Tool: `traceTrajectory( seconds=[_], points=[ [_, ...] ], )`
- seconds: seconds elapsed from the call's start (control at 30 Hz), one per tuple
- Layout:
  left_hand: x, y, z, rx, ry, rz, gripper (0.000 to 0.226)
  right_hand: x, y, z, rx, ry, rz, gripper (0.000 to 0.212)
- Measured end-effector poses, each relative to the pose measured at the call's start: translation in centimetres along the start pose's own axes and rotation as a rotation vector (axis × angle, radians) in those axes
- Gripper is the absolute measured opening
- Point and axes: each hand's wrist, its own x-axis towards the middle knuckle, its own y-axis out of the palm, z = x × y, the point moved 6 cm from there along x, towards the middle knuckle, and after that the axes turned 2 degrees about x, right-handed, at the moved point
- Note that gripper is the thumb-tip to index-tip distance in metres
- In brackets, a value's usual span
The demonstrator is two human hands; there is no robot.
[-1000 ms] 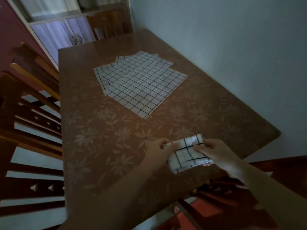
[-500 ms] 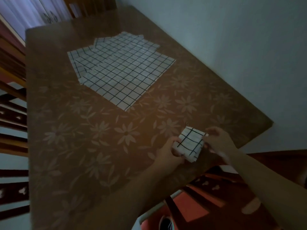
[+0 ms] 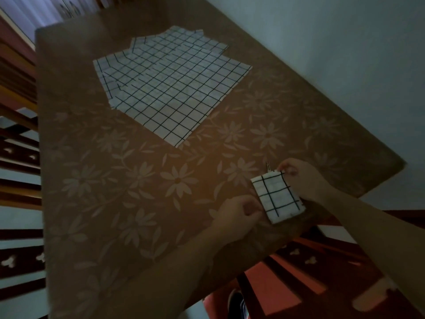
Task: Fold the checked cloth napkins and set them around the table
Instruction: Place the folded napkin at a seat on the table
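Folded napkin [image 3: 278, 198]: near table [image 3: 96, 203] edge, may slip off.
Left hand [image 3: 239, 211]: pinching its corner.
Right hand [image 3: 301, 178]: pinching top edge; release may unfold it.

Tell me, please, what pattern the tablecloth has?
The tablecloth is brown with pale flowers and leaves, seen in the head view.

A brown table [image 3: 96, 185] with a pale flower-patterned top fills the view, one long side against the wall. Toward its far end an overlapping pile of unfolded checked napkins [image 3: 170, 88] lies flat. Near the front edge rests a small folded napkin [image 3: 278, 199], well apart from that pile.
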Motion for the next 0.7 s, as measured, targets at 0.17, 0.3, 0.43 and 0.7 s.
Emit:
traceTrajectory(
  seconds=[0.17, 0.3, 0.43, 0.7],
  points=[
    [0.4, 0.0, -0.5, 0.023, 0.030, 0.007, 0.019, 0.5, 0.0, 0.9, -0.017, -0.025, -0.116, 0.018],
    [0.0, 0.4, 0.1, -0.027, -0.010, 0.031, 0.016, 0.6, -0.5, 0.4, 0.030, -0.022, -0.226, 0.024],
    [-0.7, -0.3, 0.2, -0.061, -0.033, 0.042, 0.014, 0.0, -1.0, 1.2, 0.012, -0.037, -0.296, 0.033],
    [-3.3, -8.1, 0.3, -0.068, -0.068, -0.157, 0.023, -3.2, 0.4, 8.7, 0.011, -0.229, -0.350, 0.035]
  ],
)
